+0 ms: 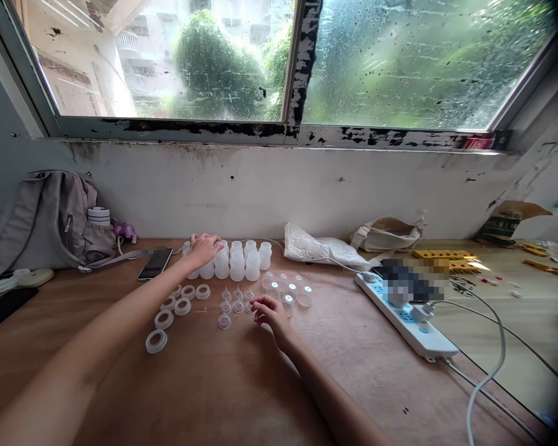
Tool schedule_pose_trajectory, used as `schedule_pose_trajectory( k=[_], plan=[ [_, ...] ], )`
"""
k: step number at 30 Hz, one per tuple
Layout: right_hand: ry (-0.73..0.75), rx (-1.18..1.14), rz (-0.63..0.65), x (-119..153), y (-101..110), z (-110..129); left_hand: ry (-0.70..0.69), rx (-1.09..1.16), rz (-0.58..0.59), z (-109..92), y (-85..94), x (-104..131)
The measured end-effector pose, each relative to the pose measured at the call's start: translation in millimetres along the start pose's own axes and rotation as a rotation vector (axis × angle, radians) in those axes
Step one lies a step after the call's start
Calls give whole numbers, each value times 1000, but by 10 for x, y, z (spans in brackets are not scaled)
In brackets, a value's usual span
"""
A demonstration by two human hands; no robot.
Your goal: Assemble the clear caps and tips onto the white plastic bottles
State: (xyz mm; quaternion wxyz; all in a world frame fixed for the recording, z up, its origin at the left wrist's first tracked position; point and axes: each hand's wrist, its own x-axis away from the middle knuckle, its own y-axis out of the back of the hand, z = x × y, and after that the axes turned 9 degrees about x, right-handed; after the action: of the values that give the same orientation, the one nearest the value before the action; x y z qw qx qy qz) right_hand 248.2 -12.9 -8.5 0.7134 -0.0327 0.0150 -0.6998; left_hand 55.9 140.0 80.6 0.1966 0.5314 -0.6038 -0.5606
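Note:
My left hand point(203, 251) reaches over the left end of a cluster of small frosted white bottles point(237, 266), its fingers apart and resting on or just above them. My right hand point(270, 313) hovers low over the table, loosely curled with thumb and fingers apart, beside the clear silicone nipples point(238, 306). Its fingertips are at the rightmost nipples; whether they touch is unclear. Behind my right hand lie several clear round discs point(304, 300), some with white centres, partly hidden by it. Whitish screw rings point(156, 341) lie in rows near my left forearm.
A phone point(155, 264) and grey backpack point(51, 223) are at the left. Against the wall lie a white bubble pouch point(316, 244) and a beige bag point(390, 234). At right are a power strip point(418, 337) with looping cables and yellow parts point(446, 260); part of another person's hand shows at the far right edge.

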Motion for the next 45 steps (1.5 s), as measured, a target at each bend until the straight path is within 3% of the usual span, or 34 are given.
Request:
schedule_pose_trajectory(
  k=[18,22,26,29,32,35,40,45],
  plan=[
    [20,124,-3,-40,-21,-130,-186,-194,-56,-100,-36,120],
    [24,156,11,-53,-11,-152,-205,-203,-100,-153,30,226],
    [85,310,10,-27,-13,-142,-305,-197,-92,-166,191,619],
    [298,624,-15,36,-64,-148,-389,-161,-9,-59,283,1149],
    [479,895,-3,101,-170,-191,-318,-168,51,137,296,1706],
    [550,1081,-3,130,-292,-240,-162,-182,41,320,250,2096],
    [573,1259,-14,112,-391,-256,19,-74,18,430,122,2300],
    [576,1268,5,97,-390,-270,-42,119,-9,320,-21,2233]
  ],
)
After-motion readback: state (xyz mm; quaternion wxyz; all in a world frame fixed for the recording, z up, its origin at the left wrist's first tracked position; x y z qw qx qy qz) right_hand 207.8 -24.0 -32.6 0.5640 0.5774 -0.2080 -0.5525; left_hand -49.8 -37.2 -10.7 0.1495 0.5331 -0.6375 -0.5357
